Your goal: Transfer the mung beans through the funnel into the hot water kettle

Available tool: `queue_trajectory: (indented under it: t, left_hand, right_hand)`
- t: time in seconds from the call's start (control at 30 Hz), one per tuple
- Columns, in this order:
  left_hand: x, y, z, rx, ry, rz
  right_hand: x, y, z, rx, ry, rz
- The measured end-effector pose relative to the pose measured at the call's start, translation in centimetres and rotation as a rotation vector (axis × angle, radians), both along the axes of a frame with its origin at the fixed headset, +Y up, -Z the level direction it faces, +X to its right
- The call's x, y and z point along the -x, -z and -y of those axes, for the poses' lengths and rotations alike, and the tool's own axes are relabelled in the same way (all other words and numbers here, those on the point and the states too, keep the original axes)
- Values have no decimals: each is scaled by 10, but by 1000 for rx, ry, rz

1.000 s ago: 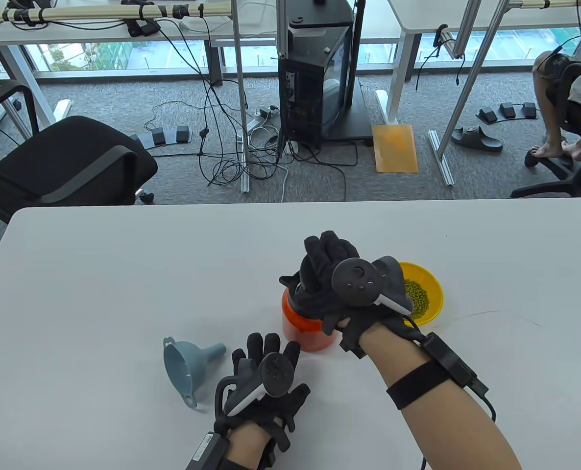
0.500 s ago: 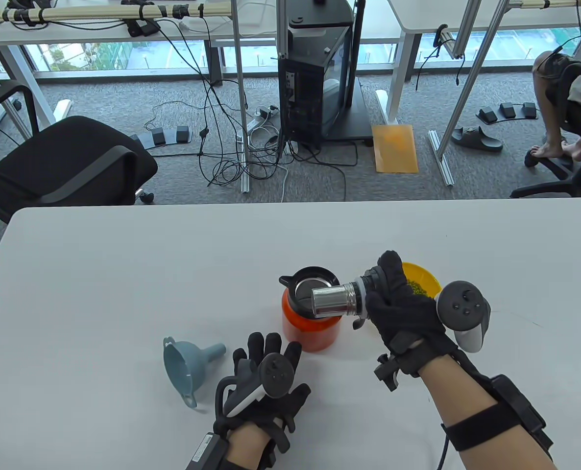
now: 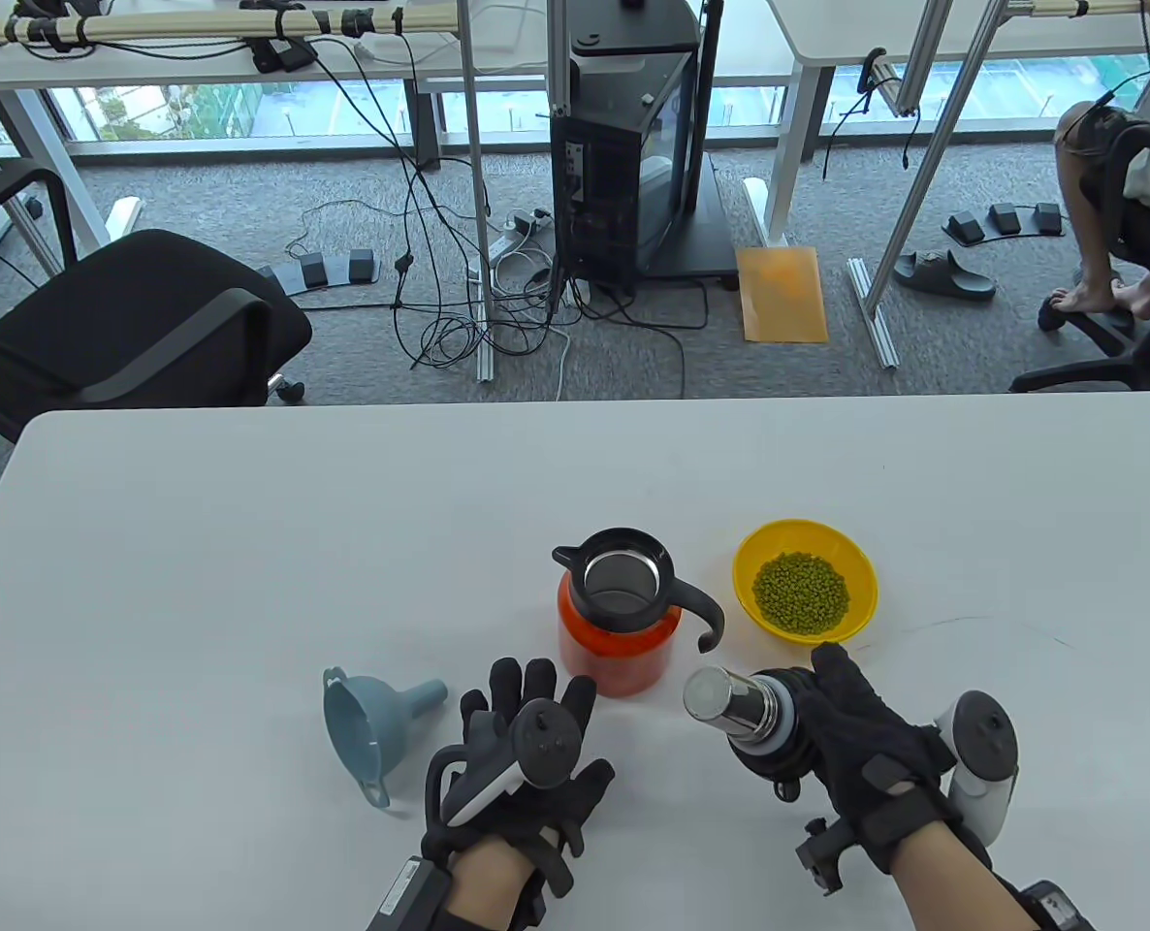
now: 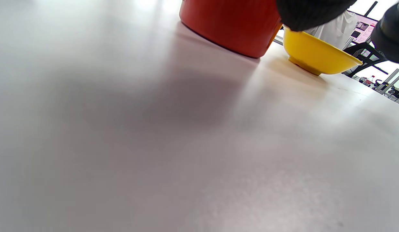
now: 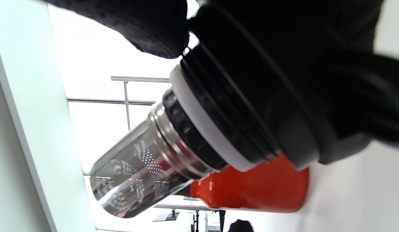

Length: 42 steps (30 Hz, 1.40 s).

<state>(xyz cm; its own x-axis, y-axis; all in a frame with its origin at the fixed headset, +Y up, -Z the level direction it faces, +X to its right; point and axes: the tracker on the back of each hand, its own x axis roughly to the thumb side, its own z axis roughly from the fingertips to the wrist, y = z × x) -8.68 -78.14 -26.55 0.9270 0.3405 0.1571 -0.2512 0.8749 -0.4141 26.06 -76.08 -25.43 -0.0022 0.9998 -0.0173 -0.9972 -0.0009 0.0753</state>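
The orange kettle point(image 3: 617, 621) with a black rim and handle stands open at the table's middle; it also shows in the left wrist view point(image 4: 230, 24) and the right wrist view point(image 5: 254, 193). A yellow bowl point(image 3: 856, 567) of green mung beans point(image 3: 800, 593) stands to its right. A grey-blue funnel point(image 3: 373, 718) lies on its side to the kettle's left. My right hand point(image 3: 832, 742) grips the kettle's black lid with its steel strainer point(image 3: 730, 708) point(image 5: 144, 170), held in front of the kettle. My left hand point(image 3: 527, 766) rests flat on the table, empty, beside the funnel.
The white table point(image 3: 245, 543) stretches wide to the left and back. Beyond its far edge are an office chair point(image 3: 129, 330), cables and a computer tower point(image 3: 623, 145) on the floor.
My right hand lifted the lid with its strainer out of the kettle, then carried it toward me and down to the front right. The kettle's mouth is now open. My left hand stayed still.
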Motion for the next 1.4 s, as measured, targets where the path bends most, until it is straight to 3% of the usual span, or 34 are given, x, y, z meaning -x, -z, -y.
queue_trajectory:
  t: [0.3, 0.5, 0.63, 0.83, 0.93, 1.03, 1.1, 1.17, 1.4]
  left_hand:
    - [0, 0, 0, 9, 0, -1]
    - [0, -1, 1, 25, -3, -1]
    - [1, -1, 1, 23, 5, -1]
    - [4, -2, -2, 8, -4, -12]
    - [5, -3, -2, 10, 2, -15]
    - [5, -3, -2, 6, 6, -16]
    - [5, -3, -1, 8, 12, -15]
    - [5, -4, 0, 2, 7, -11]
    - [10, -10, -6, -26, 2, -40]
  right_hand:
    - [1, -2, 24, 77, -281, -26]
    - [-3, 1, 19, 19, -532, 41]
    - [-3, 1, 15, -21, -559, 20]
    - [-12, -3, -13, -133, -681, 21]
    - [-20, -8, -34, -249, -875, -35]
    - [-28, -16, -43, -291, -1136, -63]
    - [-34, -22, -39, -313, -1382, -98]
    - [-40, -27, -28, -283, -1473, -141]
    - [-59, -32, 9, -161, -1452, -253]
